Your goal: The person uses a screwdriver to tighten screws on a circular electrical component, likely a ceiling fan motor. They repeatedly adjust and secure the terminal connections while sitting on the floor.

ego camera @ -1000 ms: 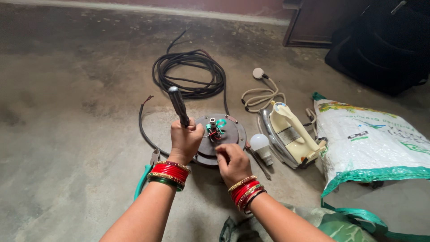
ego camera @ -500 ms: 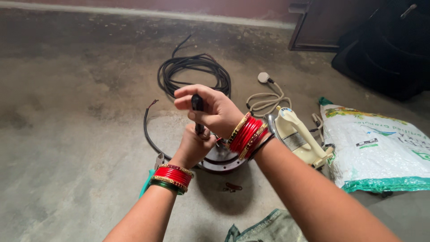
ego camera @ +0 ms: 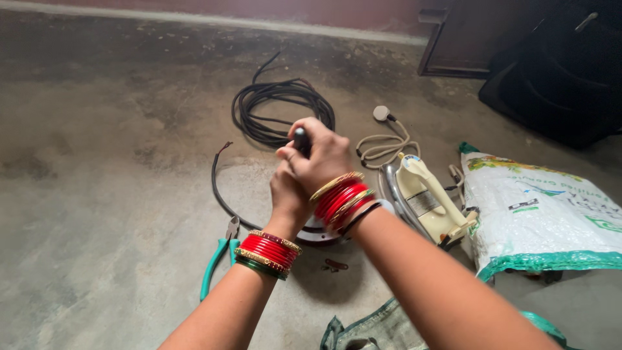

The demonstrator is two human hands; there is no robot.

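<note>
Nearest: grey-green cloth at bottom edge, then green-handled pliers on concrete floor, just left of the L forearm. A small dark part lies loose beside the work.

L hand: closed low on the tool, fingers mostly hidden behind R hand. R hand: fingers curled tight over the top of the black tool handle; thumb side wraps the L hand. Tool stands approx. upright on the round metal unit, which sits on the floor directly under both hands.

Step in hand, as judged: driving/loosening a fastener on the unit w/ two-hand pressure. Next move calls for steady downward load, tip kept seated, no side slip.

Right: cream clothes iron, white printed sack. Beyond: coiled black cable.
</note>
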